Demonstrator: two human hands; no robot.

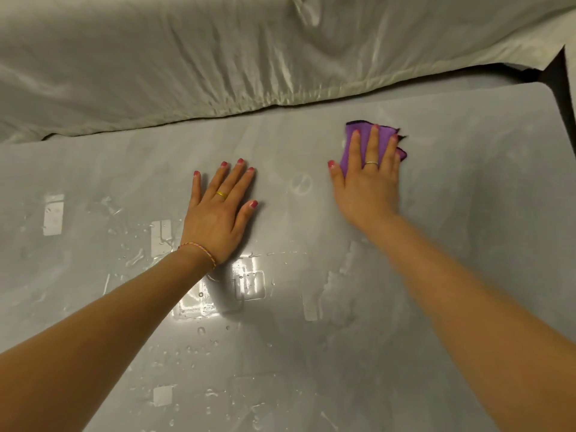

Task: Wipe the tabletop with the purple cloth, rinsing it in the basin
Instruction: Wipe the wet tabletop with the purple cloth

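The grey tabletop (467, 188) fills most of the view, wet with droplets and smears near its front and middle. My right hand (367, 182) lies flat on the purple cloth (355, 132) at the far right part of the table, fingers spread, pressing the cloth down. Most of the cloth is hidden under the fingers and palm. My left hand (218, 210) rests flat on the bare table near the middle, fingers apart, holding nothing. No basin is in view.
A pale grey-white sheet (218, 57) covers something bulky along the table's far edge. The table's rounded far right corner (561, 98) borders a dark gap. Water droplets (199, 330) and reflections of ceiling lights lie on the near half.
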